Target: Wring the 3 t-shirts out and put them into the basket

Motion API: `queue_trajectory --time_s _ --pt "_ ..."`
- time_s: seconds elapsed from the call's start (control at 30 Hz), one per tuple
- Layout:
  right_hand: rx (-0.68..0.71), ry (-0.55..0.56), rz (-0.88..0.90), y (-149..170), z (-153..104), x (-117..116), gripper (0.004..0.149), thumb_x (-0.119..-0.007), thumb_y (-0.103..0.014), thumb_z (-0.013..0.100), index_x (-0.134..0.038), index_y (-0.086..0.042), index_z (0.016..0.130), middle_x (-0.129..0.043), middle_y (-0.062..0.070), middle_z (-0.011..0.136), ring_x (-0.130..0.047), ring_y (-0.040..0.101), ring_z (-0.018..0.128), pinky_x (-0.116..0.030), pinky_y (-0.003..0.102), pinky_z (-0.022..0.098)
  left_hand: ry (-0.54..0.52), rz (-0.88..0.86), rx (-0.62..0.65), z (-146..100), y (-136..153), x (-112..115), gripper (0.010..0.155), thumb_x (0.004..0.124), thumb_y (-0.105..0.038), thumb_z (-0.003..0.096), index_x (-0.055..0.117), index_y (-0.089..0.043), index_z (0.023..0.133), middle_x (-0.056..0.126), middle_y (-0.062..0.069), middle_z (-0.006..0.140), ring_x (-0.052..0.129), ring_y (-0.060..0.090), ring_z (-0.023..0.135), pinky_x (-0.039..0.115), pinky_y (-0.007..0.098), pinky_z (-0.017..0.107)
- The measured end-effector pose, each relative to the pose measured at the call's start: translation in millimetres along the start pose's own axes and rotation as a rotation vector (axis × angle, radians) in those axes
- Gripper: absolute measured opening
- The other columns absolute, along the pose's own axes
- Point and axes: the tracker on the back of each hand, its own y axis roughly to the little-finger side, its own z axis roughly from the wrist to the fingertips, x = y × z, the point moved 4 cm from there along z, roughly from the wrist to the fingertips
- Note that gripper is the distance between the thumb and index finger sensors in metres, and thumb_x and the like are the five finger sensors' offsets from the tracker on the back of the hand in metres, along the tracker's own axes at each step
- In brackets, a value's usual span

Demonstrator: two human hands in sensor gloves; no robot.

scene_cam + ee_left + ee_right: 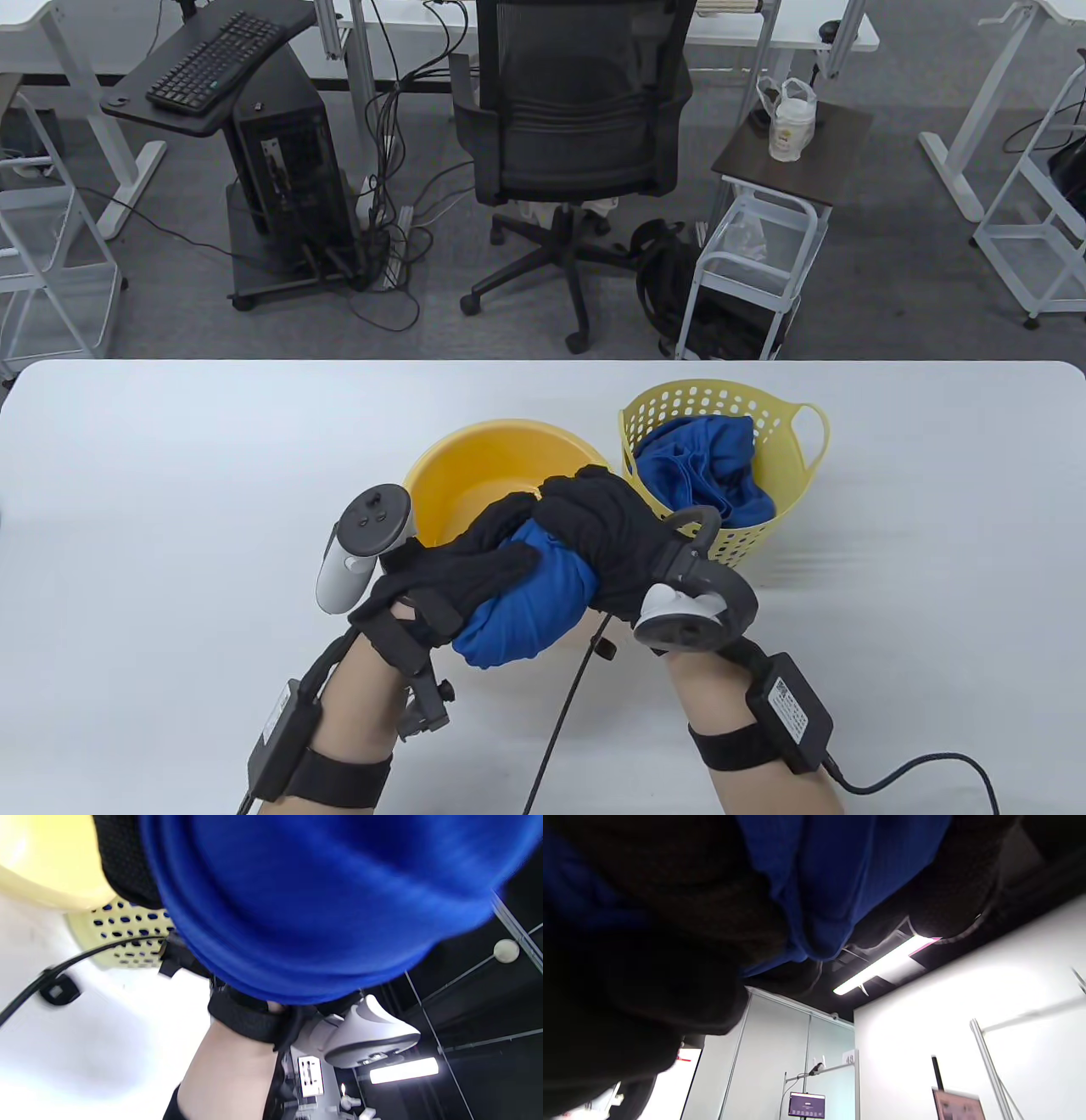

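A bunched blue t-shirt is held above the table's near middle. My left hand grips its left part and my right hand grips its right part, fingers curled round the cloth. The same blue cloth fills the left wrist view, and it hangs between dark gloved fingers in the right wrist view. Behind the hands stands an orange basin; its inside is partly hidden. To its right a yellow perforated basket holds blue cloth; how many shirts lie in it I cannot tell.
The white table carries a black cable running from under the hands to the near edge. Beyond the far edge are an office chair, a computer cart and a small trolley.
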Motion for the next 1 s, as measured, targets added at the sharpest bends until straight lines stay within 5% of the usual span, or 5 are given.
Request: queue_trajectory --time_s 0.13,0.23,0.47,0.73,1.0 --pt "-0.042 -0.023 -0.139 -4 0 -2 0.077 -0.104 -0.027 0.041 -0.055 -0.017 0.1 -0.081 0.019 0.087 -0.099 0.038 0.042 -0.093 0.048 0.027 -0.032 -0.084 0.019 0 7 -7 0.089 0.065 -0.073 0.0626 0.017 -0.024 0.119 0.069 0.019 0.108 0.088 0.038 0.082 0.08 0.055 0.058" --pt "-0.045 -0.022 -0.318 -8 0 -2 0.077 -0.104 -0.029 0.042 -0.055 -0.019 0.101 -0.085 0.015 0.088 -0.099 0.035 0.036 -0.089 0.038 0.017 -0.138 0.017 0.014 -3 4 -10 0.088 0.066 -0.074 0.0614 0.019 -0.028 0.12 0.067 0.02 0.111 0.086 0.039 0.085 0.078 0.055 0.06" --pt "-0.139 -0.085 -0.411 18 -8 -14 0.082 -0.103 -0.025 0.044 -0.047 -0.024 0.103 -0.081 0.014 0.09 -0.095 0.035 0.04 -0.088 0.04 0.022 -0.19 0.285 -0.013 4 -3 8 0.091 0.074 -0.075 0.056 0.023 -0.037 0.121 0.055 0.028 0.115 0.08 0.044 0.09 0.076 0.057 0.063" --pt "-0.182 -0.123 -0.429 34 -13 -10 0.078 -0.104 -0.029 0.044 -0.053 -0.022 0.103 -0.089 0.017 0.075 -0.093 0.026 0.023 -0.085 0.034 0.01 -0.176 0.618 -0.017 15 -11 32 0.12 0.098 -0.067 0.0413 0.006 -0.037 0.114 0.05 0.031 0.115 0.077 0.042 0.096 0.073 0.06 0.068" --pt "-0.242 -0.25 -0.507 30 -6 -21 0.073 -0.105 -0.031 0.042 -0.062 -0.017 0.099 -0.093 0.018 0.065 -0.093 0.022 0.016 -0.085 0.032 0.005 -0.438 1.131 -0.037 14 -20 37 0.113 0.1 -0.056 0.0449 0.013 -0.035 0.114 0.06 0.023 0.114 0.084 0.038 0.096 0.074 0.061 0.067"
